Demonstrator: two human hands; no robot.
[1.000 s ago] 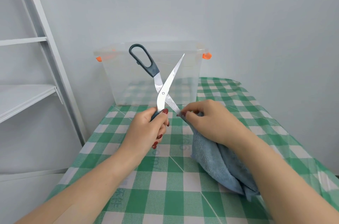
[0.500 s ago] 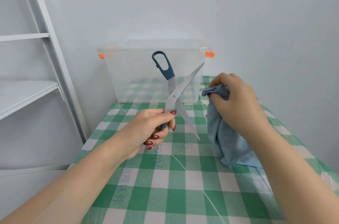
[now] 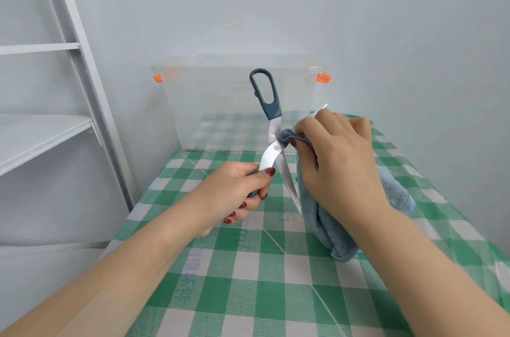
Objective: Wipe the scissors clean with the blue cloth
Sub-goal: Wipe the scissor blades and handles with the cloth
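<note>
The left hand [image 3: 237, 194] is clenched round the lower handle of the scissors [image 3: 271, 158], holding them splayed open above the checked surface [image 3: 248, 281]. The right hand [image 3: 340, 162] pinches a fold of the blue cloth [image 3: 325, 222] over one blade just past the pivot, and the rest of the cloth hangs to the surface. Wiping looks mid-course. Whether the bare downward blade and the handles have been done cannot be told. The steel shines, with no visible grime.
</note>
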